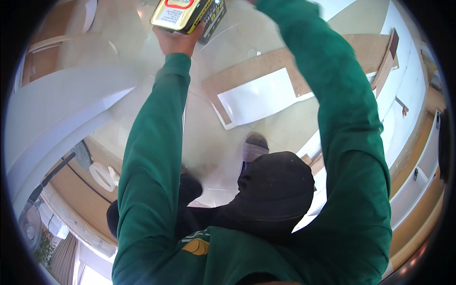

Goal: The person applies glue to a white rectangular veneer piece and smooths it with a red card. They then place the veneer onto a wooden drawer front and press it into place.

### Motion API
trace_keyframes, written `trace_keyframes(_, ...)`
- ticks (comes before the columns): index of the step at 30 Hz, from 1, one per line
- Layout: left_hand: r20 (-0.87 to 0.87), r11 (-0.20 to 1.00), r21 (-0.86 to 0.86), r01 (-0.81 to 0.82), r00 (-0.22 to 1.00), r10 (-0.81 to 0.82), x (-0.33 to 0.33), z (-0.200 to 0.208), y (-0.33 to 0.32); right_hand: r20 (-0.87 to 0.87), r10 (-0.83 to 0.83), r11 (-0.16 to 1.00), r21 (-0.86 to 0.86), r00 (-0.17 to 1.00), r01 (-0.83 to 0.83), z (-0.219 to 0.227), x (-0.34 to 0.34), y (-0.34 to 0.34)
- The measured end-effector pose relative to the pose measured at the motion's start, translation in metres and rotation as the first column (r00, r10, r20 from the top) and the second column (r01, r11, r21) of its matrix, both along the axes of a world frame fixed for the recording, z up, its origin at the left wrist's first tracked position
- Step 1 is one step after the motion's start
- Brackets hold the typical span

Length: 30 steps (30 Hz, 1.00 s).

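Raised far ahead of me at the top edge, my left hand (176, 42) is wrapped round a rectangular tin (189, 16) in yellow and black. The tin is tilted, its pale yellow end facing me with a red outline on it. The picture's upper edge cuts off part of the tin. My right arm, in a green sleeve (327, 66), stretches up and inward toward the same edge. Its hand lies past the frame, so I cannot see its fingers or what they touch.
A brown board (351, 52) with a white sheet (259, 97) lies on the pale floor (204, 137) ahead. My foot (255, 147) stands near it. White panels (57, 104) curve along the left. Boards and a white frame (418, 175) line the right.
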<state>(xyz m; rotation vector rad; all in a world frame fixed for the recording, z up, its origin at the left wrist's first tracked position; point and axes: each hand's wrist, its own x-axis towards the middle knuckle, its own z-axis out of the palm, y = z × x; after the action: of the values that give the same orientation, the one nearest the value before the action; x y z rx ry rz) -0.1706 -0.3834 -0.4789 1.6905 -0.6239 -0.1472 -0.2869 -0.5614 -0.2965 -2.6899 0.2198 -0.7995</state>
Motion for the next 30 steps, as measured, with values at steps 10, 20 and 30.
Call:
trace_keyframes(10, -0.022, 0.997, -0.055, 0.054, 0.998, -0.055, -0.019, 0.012, 0.051, -0.188, 0.141, 0.451, 0.886, 0.972, 0.106, -0.168, -0.274, 0.18)
trace_keyframes(20, 0.205, 0.923, 0.367, 0.115, 0.958, -0.2, -0.081, 0.115, 0.12, -0.248, -0.088, 0.076, 0.964, 0.965, 0.254, -0.262, -0.271, 0.185)
trace_keyframes(30, 0.201, 0.585, 0.7, 0.409, 0.673, -0.711, -0.094, 0.158, 0.176, -0.023, -0.454, -0.28, 0.953, 0.891, -0.118, -0.182, -0.265, 0.171)
